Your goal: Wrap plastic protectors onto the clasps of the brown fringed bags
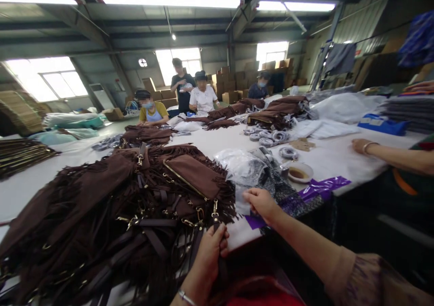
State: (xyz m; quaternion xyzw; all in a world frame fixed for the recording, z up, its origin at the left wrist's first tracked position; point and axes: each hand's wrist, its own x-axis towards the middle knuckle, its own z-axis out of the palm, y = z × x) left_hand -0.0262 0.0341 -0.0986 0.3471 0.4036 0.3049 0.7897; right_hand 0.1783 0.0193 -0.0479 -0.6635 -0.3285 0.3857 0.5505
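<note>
Dark brown leather-like strap [215, 224] with a gold metal clasp [214, 209] is held by the left hand [209, 247]; its grip is closed, the thumb and bent fingers pressing on the strap just below the clasp. Silver bracelet [186, 297] circles the wrist below that grip.

Beyond and to the left of the left hand's grip, a large heap of dark brown fringed bags [101, 184] spreads over the white worktop [217, 138], with loose dark straps and gold hooks among them. One brown bag with a gold-edged opening [193, 175] lies on the heap, just beyond this grip.

The right hand [262, 203] has a narrow grip, thumb and fingertips pinched together on a small translucent plastic piece [241, 200], right of and slightly beyond the left hand. Crumpled clear plastic wrap [239, 163] and black-and-grey speckled fabric [285, 190] lie just past the right hand's grip. Farther right are glossy purple film [323, 188], a round pale dish with brown contents [299, 172] and coiled grey cords [271, 136]. Well to the right, another person's hand [362, 146] rests at the worktop; four more people are across it, well beyond both grips.
</note>
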